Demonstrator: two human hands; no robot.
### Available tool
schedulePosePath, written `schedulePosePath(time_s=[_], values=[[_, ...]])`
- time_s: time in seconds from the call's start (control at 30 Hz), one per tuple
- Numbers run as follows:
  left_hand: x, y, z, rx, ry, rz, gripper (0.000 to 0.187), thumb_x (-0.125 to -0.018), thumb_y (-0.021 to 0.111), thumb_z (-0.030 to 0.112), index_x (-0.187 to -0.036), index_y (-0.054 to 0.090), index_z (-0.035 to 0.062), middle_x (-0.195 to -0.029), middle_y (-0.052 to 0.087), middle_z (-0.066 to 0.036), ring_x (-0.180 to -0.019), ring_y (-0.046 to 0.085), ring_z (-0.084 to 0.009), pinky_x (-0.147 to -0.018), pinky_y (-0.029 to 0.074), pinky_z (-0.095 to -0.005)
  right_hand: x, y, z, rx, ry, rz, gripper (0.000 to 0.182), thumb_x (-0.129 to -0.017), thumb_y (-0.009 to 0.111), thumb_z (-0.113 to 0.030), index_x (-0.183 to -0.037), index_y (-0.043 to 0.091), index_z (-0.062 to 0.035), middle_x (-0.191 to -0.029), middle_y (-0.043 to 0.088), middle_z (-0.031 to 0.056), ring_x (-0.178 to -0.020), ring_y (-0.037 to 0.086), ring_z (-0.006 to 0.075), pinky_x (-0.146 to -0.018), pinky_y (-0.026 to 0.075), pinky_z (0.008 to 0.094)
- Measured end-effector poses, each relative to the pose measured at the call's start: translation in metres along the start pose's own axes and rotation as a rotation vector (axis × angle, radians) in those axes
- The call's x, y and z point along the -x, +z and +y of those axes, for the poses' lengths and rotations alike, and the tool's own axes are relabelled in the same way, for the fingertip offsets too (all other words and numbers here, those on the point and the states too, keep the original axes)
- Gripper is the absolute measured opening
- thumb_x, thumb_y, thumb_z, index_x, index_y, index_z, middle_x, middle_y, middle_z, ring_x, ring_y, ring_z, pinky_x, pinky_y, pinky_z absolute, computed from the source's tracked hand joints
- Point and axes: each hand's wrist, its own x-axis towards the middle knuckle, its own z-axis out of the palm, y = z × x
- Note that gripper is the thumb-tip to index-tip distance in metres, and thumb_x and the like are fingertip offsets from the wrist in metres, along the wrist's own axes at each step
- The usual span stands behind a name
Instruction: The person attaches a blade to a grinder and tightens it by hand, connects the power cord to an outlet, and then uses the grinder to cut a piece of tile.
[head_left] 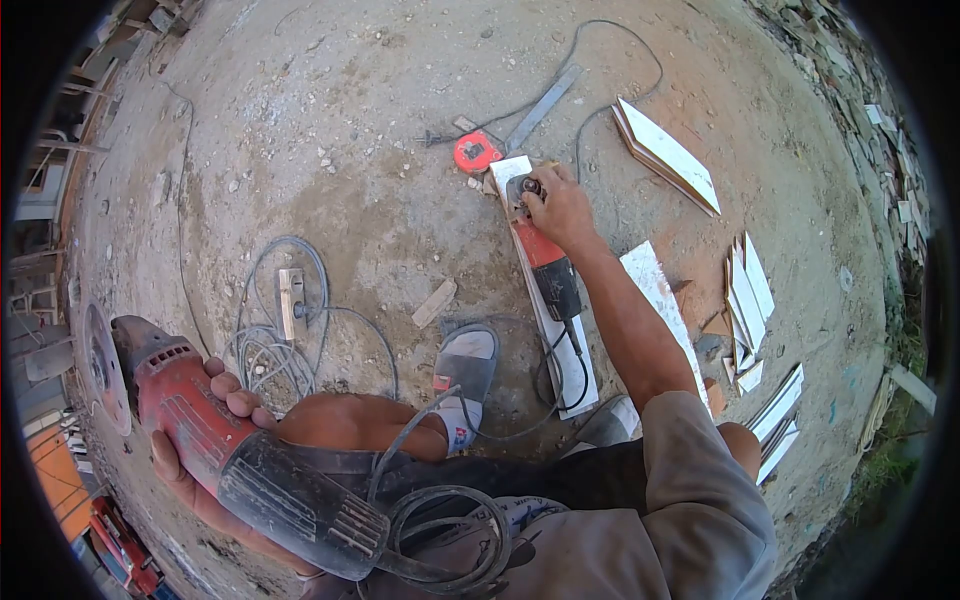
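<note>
My left hand [238,393] is wrapped around the body of a large red and black angle grinder [200,420], held up at the lower left. Its thin disc [105,370] faces left, and its cable is looped near my lap. A smaller red and black angle grinder [545,258] lies on a long white tile strip [568,350] on the ground. At its head my right hand [562,208] is closed, fingers and thumb around the spindle area. No disc shows there. What lies under the fingers is partly hidden.
Near the strip's far end are a red tape measure [476,152] and a flat metal bar [543,108]. Cut tile pieces [668,160] lie on the right, with more stacked tiles [748,295] nearer. A power socket block [291,302] sits among coiled cable on the dirt.
</note>
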Motion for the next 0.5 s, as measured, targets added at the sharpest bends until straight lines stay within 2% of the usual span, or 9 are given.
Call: schedulePosePath(time_s=[0.23, 0.3, 0.37, 0.43, 0.47, 0.5], values=[[0.000, 0.002, -0.002, 0.010, -0.004, 0.010, 0.072, -0.096, 0.056, 0.033, -0.142, 0.020, -0.0087, -0.125, 0.044, -0.021, -0.115, 0.050, -0.0319, -0.103, 0.044, -0.0478, -0.007, -0.002, -0.002, -0.061, 0.155, -0.013, 0.036, -0.076, 0.074, -0.029, -0.099, 0.061, -0.0044, -0.106, 0.062, 0.0183, -0.093, 0.063, 0.0376, -0.080, 0.051, 0.0459], [-0.001, 0.005, -0.005, 0.005, 0.038, 0.094, 0.073, -0.094, 0.056, 0.038, -0.140, 0.022, -0.0077, -0.121, 0.047, -0.022, -0.111, 0.053, -0.0339, -0.096, 0.050, -0.0498, -0.006, 0.001, 0.001, -0.080, 0.161, -0.001, 0.037, -0.076, 0.074, -0.029, -0.100, 0.062, -0.0045, -0.103, 0.063, 0.0181, -0.092, 0.063, 0.0376, -0.080, 0.051, 0.0457], [0.000, 0.004, -0.004, -0.001, 0.043, 0.101, 0.073, -0.094, 0.056, 0.038, -0.140, 0.022, -0.0079, -0.121, 0.047, -0.021, -0.110, 0.053, -0.0335, -0.096, 0.050, -0.0493, -0.006, -0.002, 0.005, -0.098, 0.167, 0.015, 0.038, -0.075, 0.075, -0.030, -0.100, 0.063, -0.0045, -0.099, 0.063, 0.0180, -0.091, 0.063, 0.0376, -0.079, 0.050, 0.0455], [0.002, 0.000, -0.001, -0.006, 0.046, 0.107, 0.074, -0.094, 0.056, 0.038, -0.141, 0.022, -0.0080, -0.121, 0.047, -0.021, -0.110, 0.053, -0.0331, -0.096, 0.050, -0.0488, -0.006, -0.014, 0.018, -0.300, 0.157, 0.079, 0.038, -0.076, 0.074, -0.029, -0.104, 0.065, -0.0048, -0.097, 0.065, 0.0195, -0.092, 0.063, 0.0373, -0.079, 0.050, 0.0455], [0.003, -0.004, 0.003, -0.020, 0.030, 0.070, 0.073, -0.095, 0.056, 0.036, -0.141, 0.021, -0.0083, -0.123, 0.045, -0.021, -0.112, 0.052, -0.0322, -0.099, 0.047, -0.0489, -0.008, -0.016, 0.038, -0.297, 0.158, 0.083, 0.038, -0.076, 0.074, -0.029, -0.104, 0.065, -0.0048, -0.097, 0.065, 0.0195, -0.092, 0.063, 0.0373, -0.079, 0.050, 0.0455], [0.001, -0.007, 0.004, -0.036, 0.006, 0.030, 0.072, -0.096, 0.055, 0.034, -0.142, 0.020, -0.0086, -0.125, 0.044, -0.020, -0.114, 0.050, -0.0313, -0.101, 0.044, -0.0490, -0.013, -0.015, 0.069, -0.240, 0.281, 0.099, 0.038, -0.076, 0.073, -0.029, -0.105, 0.066, -0.0048, -0.097, 0.066, 0.0203, -0.094, 0.063, 0.0371, -0.081, 0.050, 0.0452]])
